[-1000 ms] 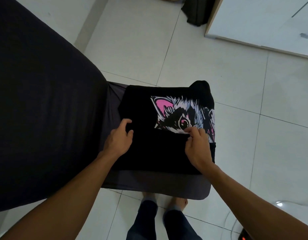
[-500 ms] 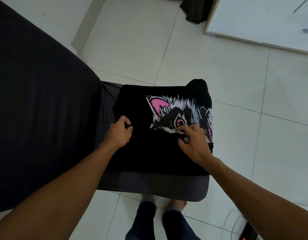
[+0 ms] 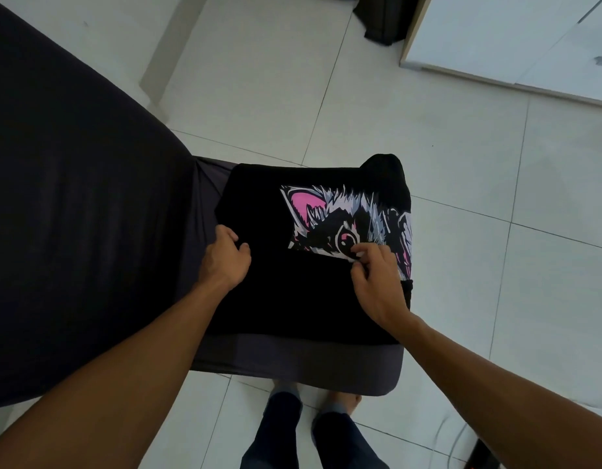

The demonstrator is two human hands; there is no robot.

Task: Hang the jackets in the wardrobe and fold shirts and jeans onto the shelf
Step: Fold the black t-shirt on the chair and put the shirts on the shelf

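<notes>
One black shirt (image 3: 313, 289), folded, lies on bed corner (image 3: 292, 363). Two hands on it: left hand (image 3: 226, 258) grips its left edge, fingers curled; right hand (image 3: 374, 275) pinches fabric at the animal print (image 3: 343, 221).

Not much is moving here. The right hand (image 3: 377, 282) is creeping up the black shirt (image 3: 292, 299) and is now pinching the fold edge right under the printed eye, while the left hand (image 3: 225, 258) is curling tighter on the shirt's left edge.
</notes>
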